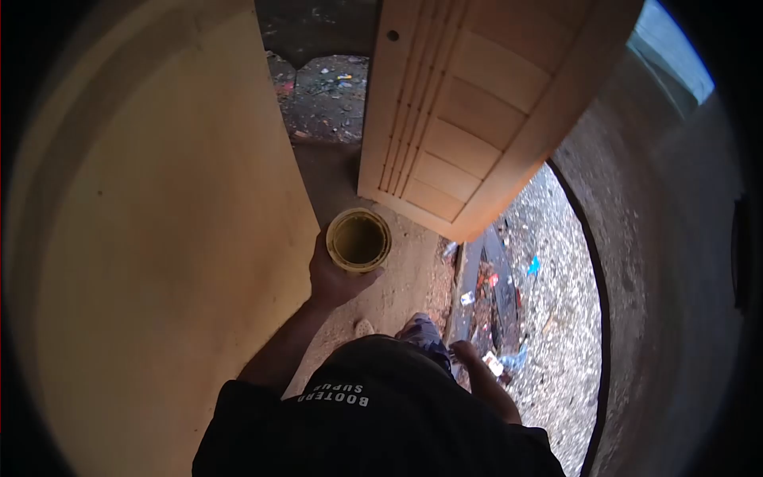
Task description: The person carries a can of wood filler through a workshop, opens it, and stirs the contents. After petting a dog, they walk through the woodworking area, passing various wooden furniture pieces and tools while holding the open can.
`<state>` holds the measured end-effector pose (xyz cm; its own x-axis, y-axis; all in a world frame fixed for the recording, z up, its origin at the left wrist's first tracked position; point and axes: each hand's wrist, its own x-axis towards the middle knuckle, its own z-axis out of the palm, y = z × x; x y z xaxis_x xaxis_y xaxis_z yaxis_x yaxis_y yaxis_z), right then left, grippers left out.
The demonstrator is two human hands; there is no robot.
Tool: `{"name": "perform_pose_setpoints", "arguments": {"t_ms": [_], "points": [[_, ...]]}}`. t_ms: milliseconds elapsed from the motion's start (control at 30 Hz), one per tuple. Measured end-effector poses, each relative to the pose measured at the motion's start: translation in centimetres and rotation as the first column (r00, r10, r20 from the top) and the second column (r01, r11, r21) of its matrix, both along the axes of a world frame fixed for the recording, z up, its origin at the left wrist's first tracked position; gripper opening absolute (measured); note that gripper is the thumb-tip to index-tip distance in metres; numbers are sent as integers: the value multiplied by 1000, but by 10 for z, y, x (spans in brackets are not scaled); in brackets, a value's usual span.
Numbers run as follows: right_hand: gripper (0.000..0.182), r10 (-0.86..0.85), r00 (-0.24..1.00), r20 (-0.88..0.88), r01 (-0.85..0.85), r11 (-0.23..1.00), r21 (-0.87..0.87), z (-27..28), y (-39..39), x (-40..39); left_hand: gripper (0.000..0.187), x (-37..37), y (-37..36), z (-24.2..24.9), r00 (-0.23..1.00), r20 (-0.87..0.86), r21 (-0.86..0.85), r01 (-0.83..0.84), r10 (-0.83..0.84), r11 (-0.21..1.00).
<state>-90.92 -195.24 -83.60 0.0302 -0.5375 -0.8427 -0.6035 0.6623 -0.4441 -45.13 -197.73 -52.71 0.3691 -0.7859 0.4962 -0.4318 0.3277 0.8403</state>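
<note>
My left hand is wrapped round a small round yellowish tub, its open top facing up. The tub's inside looks dark yellow-brown. Close to that hand and forearm stands the edge of a large pale wooden panel. Down at my right side hangs my right hand, beside a patterned garment at my leg; its fingers are mostly hidden.
A paneled wooden door with long grooves stands ahead on the right. Litter-strewn ground shows between it and the panel. Right of the brown floor lie dark strips, blue scraps and bright gravel.
</note>
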Motion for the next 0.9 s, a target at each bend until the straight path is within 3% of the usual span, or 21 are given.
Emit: {"name": "perform_pose_setpoints", "arguments": {"t_ms": [100, 233, 400, 467, 567, 633, 700, 767, 800, 833, 900], "points": [[28, 94, 995, -25, -92, 992, 84, 7, -54, 21, 92, 24, -41, 2, 999, -45, 31, -23, 25, 999], [30, 132, 988, -77, -120, 982, 142, -37, -139, 26, 92, 49, -108, 1, 992, -63, 72, -103, 107, 992], [26, 145, 989, -2, -141, 967, 211, -97, -271, 52, 92, 93, -217, -17, 983, -93, -81, -163, 155, 983], [23, 606, 796, -2, -603, 792, -96, -71, -331, 75, 92, 107, -262, -24, 972, -95, -116, -223, 213, 968], [21, 752, 656, -59, -751, 644, -147, -85, -430, 93, 92, 130, -328, -26, 943, -96, -104, -327, 318, 939], [20, 780, 622, -68, -776, 601, -194, -60, -503, 125, 91, 145, -370, -18, 914, -127, -75, -396, 385, 915], [18, 895, 413, -168, -873, 337, -353, -46, -568, 164, 90, 167, -407, -15, 897, -122, -65, -434, 425, 898], [17, 906, 16, -424, -830, -224, -510, -46, -637, 197, 89, 187, -440, -9, 873, -141, -56, -477, 466, 877], [13, 875, 483, 14, -834, 465, -298, -32, -648, 228, 89, 199, -455, -5, 861, -157, -49, -496, 483, 867], [19, 316, 931, 183, -319, 948, -14, -21, -659, 259, 89, 213, -467, -7, 851, -167, -47, -512, 499, 858], [26, 357, 898, 257, -365, 931, -17, -14, -694, 310, 88, 242, -495, -6, 819, -201, -89, -562, 537, 822]]}}
